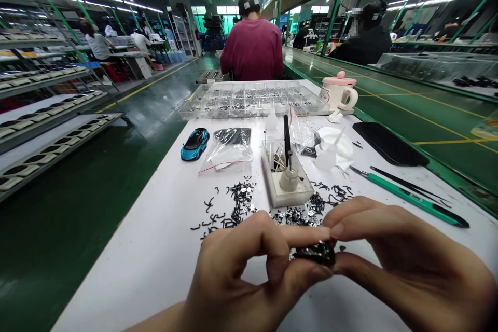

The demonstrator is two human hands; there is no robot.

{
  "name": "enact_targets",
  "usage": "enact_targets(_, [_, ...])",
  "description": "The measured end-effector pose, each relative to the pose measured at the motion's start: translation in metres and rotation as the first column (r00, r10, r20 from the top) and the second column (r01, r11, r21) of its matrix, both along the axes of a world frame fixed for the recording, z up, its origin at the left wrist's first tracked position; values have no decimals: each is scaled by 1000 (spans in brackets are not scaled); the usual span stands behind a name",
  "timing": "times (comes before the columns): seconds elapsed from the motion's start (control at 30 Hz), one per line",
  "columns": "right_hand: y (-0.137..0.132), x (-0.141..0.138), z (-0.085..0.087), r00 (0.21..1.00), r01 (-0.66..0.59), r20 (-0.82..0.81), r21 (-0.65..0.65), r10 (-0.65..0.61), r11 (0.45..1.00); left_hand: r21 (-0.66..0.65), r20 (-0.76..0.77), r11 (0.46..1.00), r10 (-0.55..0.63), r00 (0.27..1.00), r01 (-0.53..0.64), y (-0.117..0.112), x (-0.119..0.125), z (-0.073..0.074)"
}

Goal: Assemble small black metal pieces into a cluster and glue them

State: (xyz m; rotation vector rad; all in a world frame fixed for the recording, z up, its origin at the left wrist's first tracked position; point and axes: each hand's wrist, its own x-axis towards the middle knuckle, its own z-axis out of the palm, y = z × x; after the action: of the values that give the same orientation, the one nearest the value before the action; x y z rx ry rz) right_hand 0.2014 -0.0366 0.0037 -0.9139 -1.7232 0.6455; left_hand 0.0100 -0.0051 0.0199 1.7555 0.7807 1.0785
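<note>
A small glossy black part (314, 254) is pinched between both hands, low over the white table; its exact kind is hard to make out. My left hand (249, 264) is closed on it, index finger along the top and thumb below. At its right end, the fingertips and thumb of my right hand (397, 254) grip the same part. Just beyond the hands lie loose small black and silver pieces (241, 199). Behind them stands a whitish holder block (290, 192) with a small pot, sticks and an upright black tool in it.
A blue toy car (194, 144) and a plastic bag (229, 148) lie left. On the right are a green-handled knife (412, 197), black tweezers (408, 184) and a black phone-like slab (389, 142). A clear compartment tray (252, 111) and lidded mug (337, 94) stand behind. A person (252, 46) sits ahead.
</note>
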Motion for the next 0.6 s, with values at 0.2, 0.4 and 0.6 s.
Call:
enact_targets(0.2, [-3, -2, 1, 998, 51, 22, -31, -50, 998, 265, 8, 964, 11, 1000, -13, 5, -5, -4])
enact_targets(0.4, [-1, 0, -1, 998, 44, 42, -5, -44, 999, 303, -5, 953, 22, 1000, -19, 1, -3, -2])
enact_targets(0.6, [-1, 1, -1, 995, 37, 92, 85, -45, 996, 185, 39, 972, 138, 990, -142, -5, 3, -5])
